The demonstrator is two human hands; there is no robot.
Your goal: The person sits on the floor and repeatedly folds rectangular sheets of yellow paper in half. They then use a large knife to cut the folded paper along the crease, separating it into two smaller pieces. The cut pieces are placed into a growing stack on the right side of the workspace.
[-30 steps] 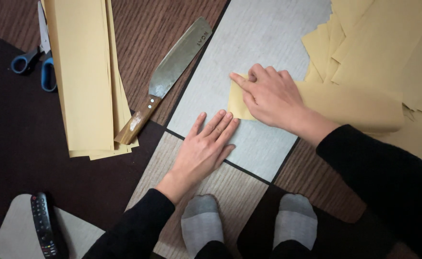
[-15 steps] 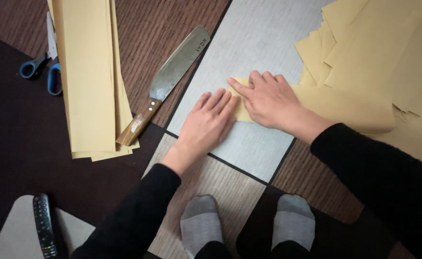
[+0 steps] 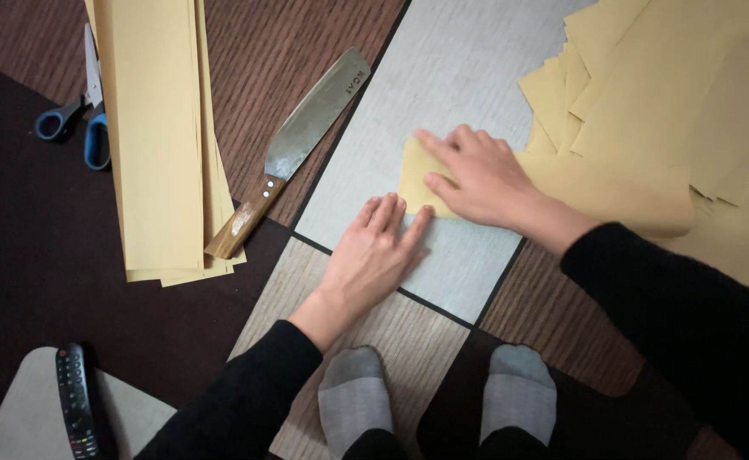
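A long tan paper strip (image 3: 613, 192) lies across the grey floor panel, its left end folded into a point. My right hand (image 3: 476, 175) presses flat on that folded end, fingers spread. My left hand (image 3: 374, 251) lies flat just below and left of it, fingertips touching the lower edge of the fold. Neither hand grips anything. Both arms wear black sleeves.
A stack of long tan strips (image 3: 157, 136) lies at the left, with blue-handled scissors (image 3: 85, 128) beside it. A wooden-handled cleaver (image 3: 293, 149) rests between the stack and my hands. Loose tan sheets (image 3: 672, 85) pile at top right. A remote control (image 3: 76, 400) and my grey-socked feet (image 3: 357, 409) are below.
My left hand has slid up and right until its fingertips meet the folded end. My right hand has stayed pressing on the fold.
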